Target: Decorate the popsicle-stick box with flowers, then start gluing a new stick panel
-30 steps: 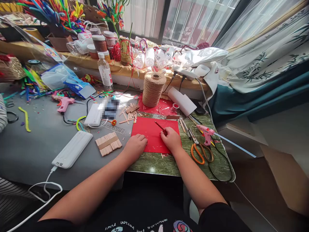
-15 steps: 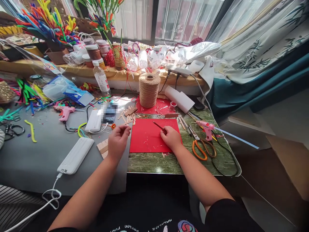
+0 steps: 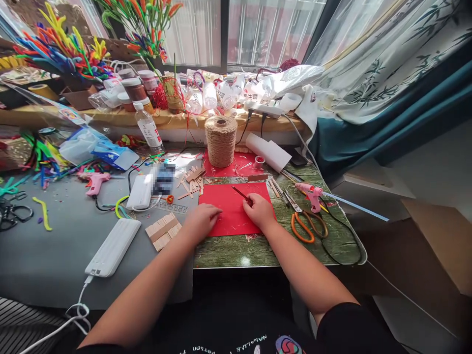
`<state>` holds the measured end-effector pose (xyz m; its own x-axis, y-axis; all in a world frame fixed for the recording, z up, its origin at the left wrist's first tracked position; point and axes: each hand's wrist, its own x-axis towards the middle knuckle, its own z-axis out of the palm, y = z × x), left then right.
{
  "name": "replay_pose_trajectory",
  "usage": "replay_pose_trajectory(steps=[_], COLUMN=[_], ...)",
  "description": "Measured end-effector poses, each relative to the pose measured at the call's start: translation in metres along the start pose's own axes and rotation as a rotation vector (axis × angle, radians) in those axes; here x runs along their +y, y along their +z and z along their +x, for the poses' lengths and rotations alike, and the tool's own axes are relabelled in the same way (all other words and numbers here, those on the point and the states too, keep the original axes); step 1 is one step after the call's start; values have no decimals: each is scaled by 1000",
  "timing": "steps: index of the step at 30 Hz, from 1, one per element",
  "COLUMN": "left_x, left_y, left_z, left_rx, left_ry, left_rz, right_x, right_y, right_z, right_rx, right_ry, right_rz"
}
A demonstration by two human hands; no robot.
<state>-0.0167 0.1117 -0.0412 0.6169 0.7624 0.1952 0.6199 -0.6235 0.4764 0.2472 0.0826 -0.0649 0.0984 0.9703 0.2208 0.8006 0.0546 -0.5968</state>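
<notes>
A red sheet of paper (image 3: 228,199) lies on the green wood-patterned mat (image 3: 258,250) in front of me. My left hand (image 3: 201,221) rests on the sheet's lower left part, fingers curled loosely and pressed down on it. My right hand (image 3: 260,211) sits on the sheet's right side, closed around a thin red pencil (image 3: 241,194) whose tip points up and left. A raft of wooden sticks (image 3: 164,230) lies just left of my left hand.
Orange-handled scissors (image 3: 308,223) and a pink glue gun (image 3: 311,194) lie right of the sheet. A twine spool (image 3: 220,141) stands behind it, with loose wooden sticks (image 3: 193,177) nearby. A white power bank (image 3: 112,247), another pink glue gun (image 3: 94,181) and pipe cleaners (image 3: 44,157) crowd the left.
My left hand, lifted off to the left half a second ago, has come back down onto the red sheet. The right hand stayed put with the pencil.
</notes>
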Motion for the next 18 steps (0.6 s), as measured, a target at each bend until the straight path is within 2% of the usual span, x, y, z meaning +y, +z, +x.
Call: replay_pose_trajectory(steps=[2,6,10,13,16,18], left_x=[1,0,-1,-1,10,26], left_y=[10,16,21,19,-2,-31], left_z=[-6,-10,-10,-12,-17,-20], left_rx=[-35,-29,13,76,283,561], left_ry=[46,87,115,65,-108,-192], left_rz=[18,72,168,119,-113,-350], right_x=[0,-1,-2,-1,0,1], right_y=[1,1,0,0,1,2], right_z=[1,1,1,0,1,1], right_rx=[-3,-11,-10,-8,-8,-14], right_ry=[7,9,5,9,18,22], right_rz=[-14,-49,-29,-10,-23,-32])
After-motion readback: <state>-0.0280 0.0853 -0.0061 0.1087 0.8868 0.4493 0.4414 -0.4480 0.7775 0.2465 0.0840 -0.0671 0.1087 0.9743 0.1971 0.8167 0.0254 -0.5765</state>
